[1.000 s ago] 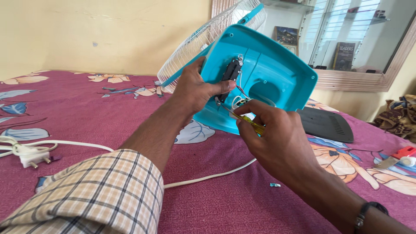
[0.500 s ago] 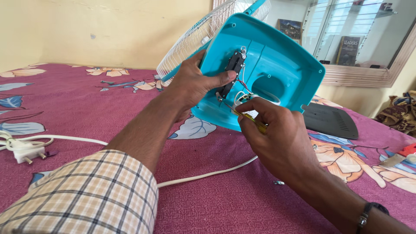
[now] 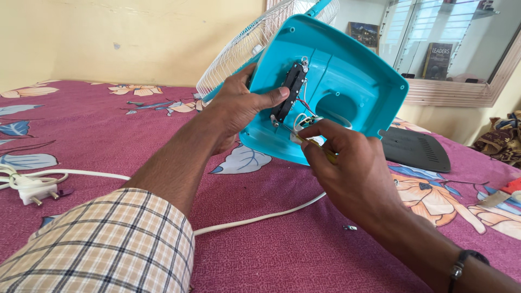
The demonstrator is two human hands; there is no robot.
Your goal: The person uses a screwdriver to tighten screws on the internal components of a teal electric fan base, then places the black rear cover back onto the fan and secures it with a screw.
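Two hands | left hand (image 3: 239, 111) grips fan base (image 3: 347, 81) | right hand (image 3: 353, 173) pinches screwdriver (image 3: 320, 152)

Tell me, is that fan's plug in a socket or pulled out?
Pulled out. The white plug lies loose on the bedspread, its prongs bare, with its white cord trailing toward the fan base.

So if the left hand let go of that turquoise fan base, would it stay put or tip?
Probably tip: the fan base stands tilted on one edge on the bedspread, steadied by the left hand. The white wire grille behind likely adds top weight. The hollow plastic shell looks light and stiff.
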